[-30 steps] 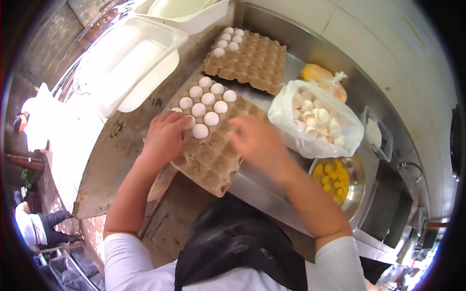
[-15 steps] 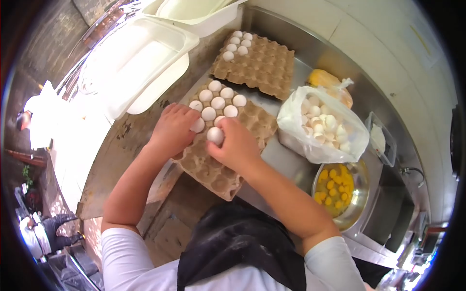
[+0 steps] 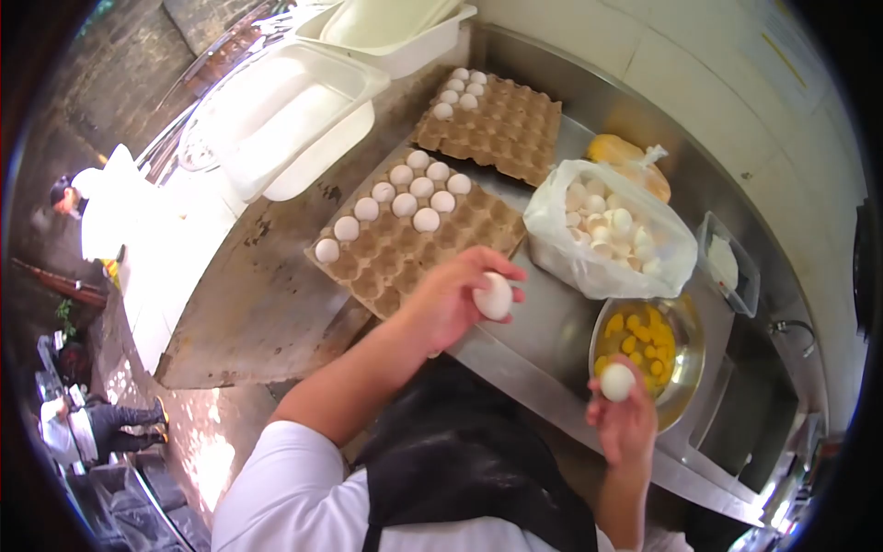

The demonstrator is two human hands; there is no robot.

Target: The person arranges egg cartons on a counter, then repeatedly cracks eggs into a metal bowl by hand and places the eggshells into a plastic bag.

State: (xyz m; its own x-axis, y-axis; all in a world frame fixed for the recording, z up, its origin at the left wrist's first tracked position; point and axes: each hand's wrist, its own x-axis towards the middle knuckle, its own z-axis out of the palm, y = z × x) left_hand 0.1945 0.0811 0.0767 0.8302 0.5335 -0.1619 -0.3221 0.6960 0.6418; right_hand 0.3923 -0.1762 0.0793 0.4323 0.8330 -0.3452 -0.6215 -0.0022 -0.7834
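Note:
My left hand (image 3: 451, 299) is closed round a white egg (image 3: 494, 296), held above the steel counter just right of the nearer egg carton (image 3: 372, 271). That cardboard carton has several whole white eggs along its far and left sides. In my right hand (image 3: 627, 419) is another egg (image 3: 617, 382), at the near edge of a steel bowl (image 3: 690, 368). Several yellow yolks (image 3: 644, 340) lie in the bowl. Beyond it stands an open plastic bag (image 3: 552, 248) full of broken eggshells (image 3: 612, 225).
A second carton (image 3: 510, 124) with several eggs lies farther back. White plastic tubs (image 3: 303, 120) stand at the left. Behind the bag is a tied bag with yellowish contents (image 3: 630, 161). A clear container (image 3: 731, 267) sits by the bowl, and a sink (image 3: 745, 405) lies right. Two people are at far left.
Both hands have left the nearer carton, each now holding an egg. My right hand has moved right to the bowl; my left has moved right over the counter.

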